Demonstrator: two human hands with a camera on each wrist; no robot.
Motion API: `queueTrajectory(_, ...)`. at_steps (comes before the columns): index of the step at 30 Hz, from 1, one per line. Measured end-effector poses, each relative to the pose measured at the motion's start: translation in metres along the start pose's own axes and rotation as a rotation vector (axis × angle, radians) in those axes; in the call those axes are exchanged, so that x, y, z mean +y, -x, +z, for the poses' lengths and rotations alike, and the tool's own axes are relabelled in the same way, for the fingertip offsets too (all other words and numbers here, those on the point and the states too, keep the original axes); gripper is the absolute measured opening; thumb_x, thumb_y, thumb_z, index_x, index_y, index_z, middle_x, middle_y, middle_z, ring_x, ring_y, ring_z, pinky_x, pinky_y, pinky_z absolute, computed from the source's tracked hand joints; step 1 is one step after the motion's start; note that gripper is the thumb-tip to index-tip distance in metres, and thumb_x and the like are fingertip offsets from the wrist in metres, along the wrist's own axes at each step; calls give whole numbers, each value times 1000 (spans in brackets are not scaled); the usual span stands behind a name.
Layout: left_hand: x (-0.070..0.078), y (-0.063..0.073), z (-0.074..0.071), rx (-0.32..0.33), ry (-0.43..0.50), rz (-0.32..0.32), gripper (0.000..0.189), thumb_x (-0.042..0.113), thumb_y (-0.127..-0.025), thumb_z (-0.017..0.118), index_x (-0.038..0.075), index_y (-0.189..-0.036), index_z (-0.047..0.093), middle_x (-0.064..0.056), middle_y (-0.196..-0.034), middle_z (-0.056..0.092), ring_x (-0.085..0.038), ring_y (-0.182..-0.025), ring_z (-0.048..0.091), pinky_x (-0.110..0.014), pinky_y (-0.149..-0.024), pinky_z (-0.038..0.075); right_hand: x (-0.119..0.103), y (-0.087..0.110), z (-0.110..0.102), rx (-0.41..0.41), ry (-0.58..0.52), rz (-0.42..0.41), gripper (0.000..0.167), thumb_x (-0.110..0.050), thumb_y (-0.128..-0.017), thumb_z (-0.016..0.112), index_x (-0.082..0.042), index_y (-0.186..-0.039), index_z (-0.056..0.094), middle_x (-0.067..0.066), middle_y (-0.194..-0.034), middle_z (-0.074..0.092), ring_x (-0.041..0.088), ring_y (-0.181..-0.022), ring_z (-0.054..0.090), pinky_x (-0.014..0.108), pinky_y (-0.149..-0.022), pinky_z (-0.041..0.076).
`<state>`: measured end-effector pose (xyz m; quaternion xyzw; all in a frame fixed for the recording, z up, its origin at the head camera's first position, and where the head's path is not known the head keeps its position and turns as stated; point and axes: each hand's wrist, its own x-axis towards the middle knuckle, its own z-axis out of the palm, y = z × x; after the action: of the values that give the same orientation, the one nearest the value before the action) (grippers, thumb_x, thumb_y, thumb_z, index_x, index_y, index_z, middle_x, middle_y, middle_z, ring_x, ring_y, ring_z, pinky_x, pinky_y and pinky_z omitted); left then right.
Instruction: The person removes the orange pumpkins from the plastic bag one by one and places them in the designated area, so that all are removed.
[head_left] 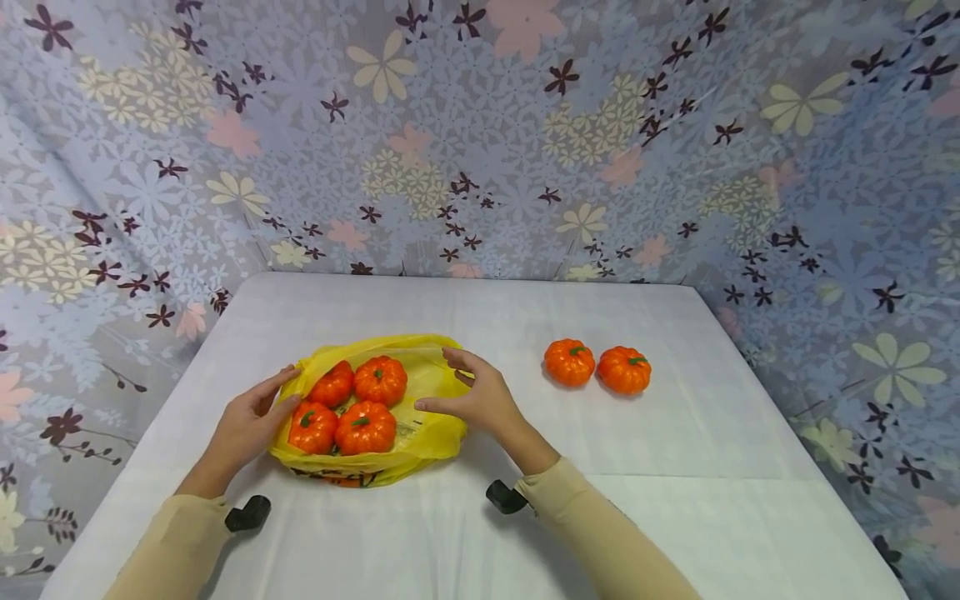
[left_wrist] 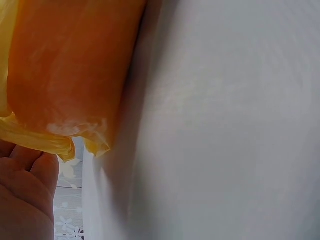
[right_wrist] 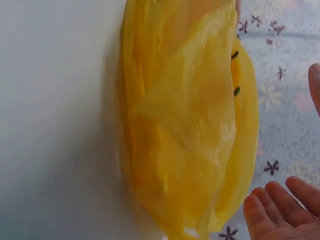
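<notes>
A yellow plastic bag [head_left: 431, 450] lies with its mouth spread wide, and several small orange pumpkins [head_left: 365, 427] with green stems sit in its left part. At the bag's left rim is my left hand [head_left: 242, 429], its fingers extended against the plastic. The left wrist view shows those fingers [left_wrist: 45, 172] just beside the rim, with orange showing through the film. My right hand [head_left: 486, 398] hovers at the bag's right side, thumb and fingers apart, nothing between them. From the right wrist, the bag [right_wrist: 190, 125] appears side-on, apart from the spread fingers [right_wrist: 280, 205].
Two more orange pumpkins, one left [head_left: 568, 362] and one right [head_left: 625, 370], stand close together on the white-covered table [head_left: 675, 517] to the right of the bag. A flowered cloth [head_left: 480, 167] hangs behind the table. Black camera mounts [head_left: 249, 513] sit at both wrists.
</notes>
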<state>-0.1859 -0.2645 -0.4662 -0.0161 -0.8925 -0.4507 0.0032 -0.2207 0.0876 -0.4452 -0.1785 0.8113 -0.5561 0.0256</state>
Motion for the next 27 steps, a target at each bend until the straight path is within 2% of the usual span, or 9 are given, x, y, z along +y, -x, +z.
queueTrajectory(5,0,1,0,2,1,9,62,42,-103,56,5,-152,44,-18,-159,33,-39,-148,26,-56,-115,28,-5,0,16,-40,-26,-30,87,-28,-73,93,-5,-146,51,9,-144,55,33,-132,51,38,-109,44)
queueTrajectory(10,2,1,0,-7,-6,5,62,42,-103,56,6,-152,44,-18,-160,32,-41,-148,25,-56,-115,28,-8,0,29,-90,-34,-34,87,-30,-74,92,-5,-146,51,10,-145,54,34,-134,50,42,-110,42)
queueTrajectory(13,2,1,0,-8,-7,3,62,42,-103,56,6,-152,44,-17,-160,32,-41,-148,25,-56,-115,28,-9,1,36,-109,-22,-29,88,-31,-74,92,-4,-146,50,11,-146,53,33,-134,50,40,-110,42)
queueTrajectory(20,1,0,0,-5,-9,2,62,42,-103,56,6,-152,44,-18,-160,33,-41,-148,25,-56,-115,28,-10,6,54,-159,66,-17,95,-37,-71,93,-5,-149,48,7,-150,50,27,-135,50,36,-108,45)
queueTrajectory(27,2,0,1,-6,-1,-3,62,43,-103,57,7,-152,44,-18,-160,32,-41,-148,25,-56,-115,28,-10,11,67,-163,188,28,100,-46,-68,93,-9,-150,48,7,-148,51,30,-126,56,36,-102,51)
